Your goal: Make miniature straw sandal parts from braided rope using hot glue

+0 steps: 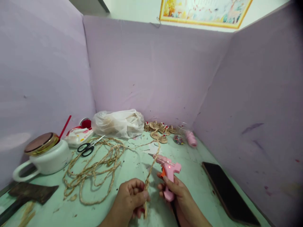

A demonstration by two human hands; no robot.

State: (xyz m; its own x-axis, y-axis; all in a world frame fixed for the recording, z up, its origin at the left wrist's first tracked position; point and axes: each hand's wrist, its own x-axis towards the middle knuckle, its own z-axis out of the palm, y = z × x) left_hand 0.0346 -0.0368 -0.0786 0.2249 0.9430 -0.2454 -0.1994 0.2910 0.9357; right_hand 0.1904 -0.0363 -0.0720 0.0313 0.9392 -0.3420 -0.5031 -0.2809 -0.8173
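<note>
Pink glue gun (169, 170), right hand (178, 191) (left (130, 197): cord (151, 169)).

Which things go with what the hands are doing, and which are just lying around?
Goes with it:
braided cord, in the left hand
pink glue gun, in the right hand
cord heap, probably

Probably just lying around:
black phone
white mug
axe-like tool

Rough cord (151, 170), plastic glue gun (169, 171)
</note>
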